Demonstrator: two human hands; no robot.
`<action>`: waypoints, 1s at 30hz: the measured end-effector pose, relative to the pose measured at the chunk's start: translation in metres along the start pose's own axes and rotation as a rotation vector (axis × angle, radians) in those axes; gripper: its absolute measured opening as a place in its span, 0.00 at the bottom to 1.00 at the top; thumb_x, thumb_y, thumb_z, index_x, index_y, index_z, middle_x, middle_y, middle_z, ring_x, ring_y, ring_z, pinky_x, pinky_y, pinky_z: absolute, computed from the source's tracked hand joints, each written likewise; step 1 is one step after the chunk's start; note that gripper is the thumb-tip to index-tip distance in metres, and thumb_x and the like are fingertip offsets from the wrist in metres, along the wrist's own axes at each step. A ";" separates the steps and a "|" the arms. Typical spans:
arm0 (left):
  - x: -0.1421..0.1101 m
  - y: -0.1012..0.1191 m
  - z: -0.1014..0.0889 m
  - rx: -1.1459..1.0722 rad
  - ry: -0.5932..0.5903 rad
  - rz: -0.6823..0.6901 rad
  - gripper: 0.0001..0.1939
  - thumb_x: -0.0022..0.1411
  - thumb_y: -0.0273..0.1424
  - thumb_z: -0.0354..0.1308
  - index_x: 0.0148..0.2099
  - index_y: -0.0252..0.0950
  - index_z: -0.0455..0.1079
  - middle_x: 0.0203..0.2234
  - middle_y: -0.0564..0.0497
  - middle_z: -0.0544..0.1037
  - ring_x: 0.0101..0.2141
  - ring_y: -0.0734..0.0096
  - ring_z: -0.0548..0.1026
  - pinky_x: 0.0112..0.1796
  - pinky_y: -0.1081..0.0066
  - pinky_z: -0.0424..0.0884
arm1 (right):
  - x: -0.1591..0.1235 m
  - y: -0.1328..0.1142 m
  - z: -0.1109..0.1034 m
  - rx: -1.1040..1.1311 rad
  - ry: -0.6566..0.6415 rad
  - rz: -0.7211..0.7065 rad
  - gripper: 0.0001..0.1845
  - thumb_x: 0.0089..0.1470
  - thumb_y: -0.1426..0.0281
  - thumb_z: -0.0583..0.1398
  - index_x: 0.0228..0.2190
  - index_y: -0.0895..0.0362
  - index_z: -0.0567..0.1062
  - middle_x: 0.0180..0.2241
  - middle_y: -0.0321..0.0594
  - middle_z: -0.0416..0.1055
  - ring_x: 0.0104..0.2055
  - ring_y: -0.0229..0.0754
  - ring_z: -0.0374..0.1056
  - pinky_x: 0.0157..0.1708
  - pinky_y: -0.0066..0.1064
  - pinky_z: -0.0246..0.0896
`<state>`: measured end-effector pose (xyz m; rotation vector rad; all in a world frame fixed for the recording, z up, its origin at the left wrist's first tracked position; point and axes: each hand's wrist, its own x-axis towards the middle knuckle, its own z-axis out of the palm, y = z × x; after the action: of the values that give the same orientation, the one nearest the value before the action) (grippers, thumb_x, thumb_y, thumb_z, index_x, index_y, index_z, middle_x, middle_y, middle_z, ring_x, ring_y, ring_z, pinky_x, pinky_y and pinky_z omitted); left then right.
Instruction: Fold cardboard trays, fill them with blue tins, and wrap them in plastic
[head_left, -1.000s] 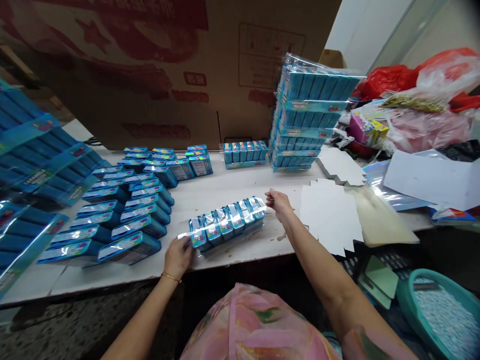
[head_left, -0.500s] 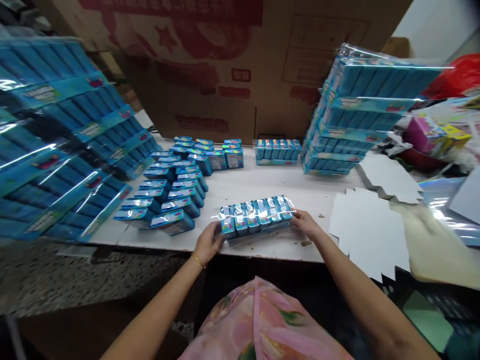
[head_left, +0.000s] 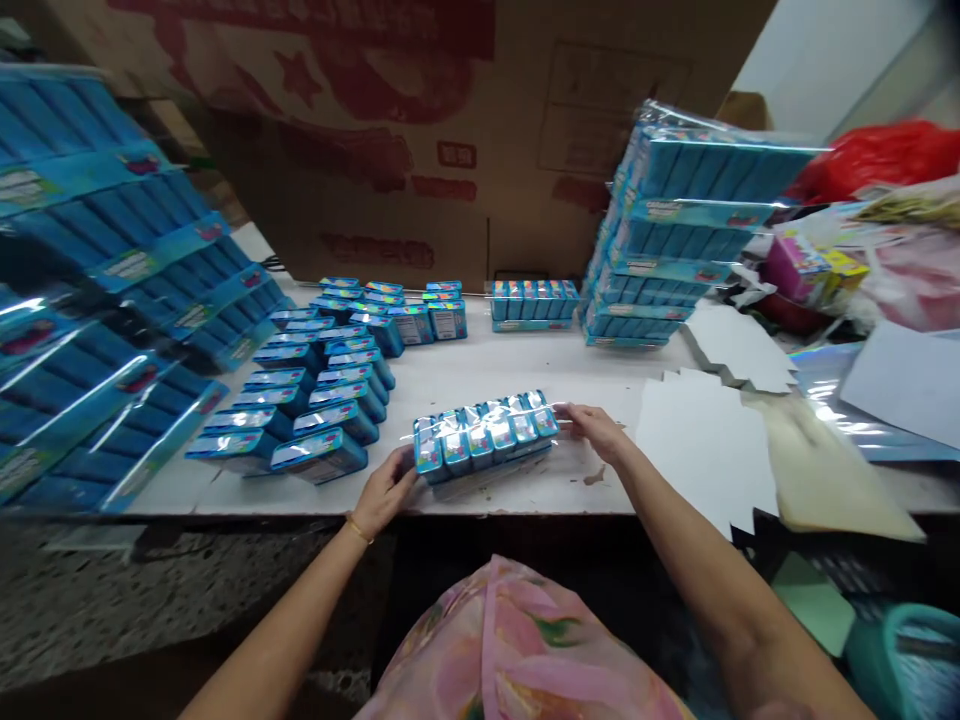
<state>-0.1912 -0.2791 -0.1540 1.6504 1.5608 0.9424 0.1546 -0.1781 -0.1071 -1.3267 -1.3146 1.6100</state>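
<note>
A row of several small blue boxes [head_left: 480, 437] lies at the front of the white table, covered in shiny clear plastic film. At its left end, my left hand [head_left: 388, 490] has its fingers curled against the nearest box and the wrap. My right hand [head_left: 594, 430] is at the other end, fingers pinched together on the loose edge of the film, just off the last box. To the left, loose blue boxes [head_left: 322, 455] stand in two rows. A similar row of boxes [head_left: 534, 303] sits at the back.
Tall stacks of wrapped blue packs rise at left [head_left: 165, 255] and right [head_left: 660, 230]. A big cardboard carton [head_left: 450, 215] stands behind the table. White card sheets [head_left: 705, 445] lie right, near a red plastic bag [head_left: 885, 160]. A teal bin [head_left: 874, 650] is lower right.
The view has turned slightly, so most things sit further left in it. My right hand's fingertips are now a little apart from the end box; my left hand stays at the left end.
</note>
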 end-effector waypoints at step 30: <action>0.041 0.103 -0.046 -0.535 0.180 -0.411 0.19 0.34 0.41 0.66 0.26 0.32 0.70 0.21 0.52 0.71 0.18 0.82 0.60 0.19 0.78 0.55 | 0.016 -0.080 0.020 -0.134 0.165 -0.099 0.09 0.29 0.67 0.62 0.13 0.60 0.70 0.14 0.32 0.65 0.22 0.33 0.57 0.27 0.27 0.50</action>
<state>-0.1767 -0.2445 -0.0404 0.8566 1.5093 1.1722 0.1231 -0.1469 -0.0356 -1.4187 -1.3832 1.3365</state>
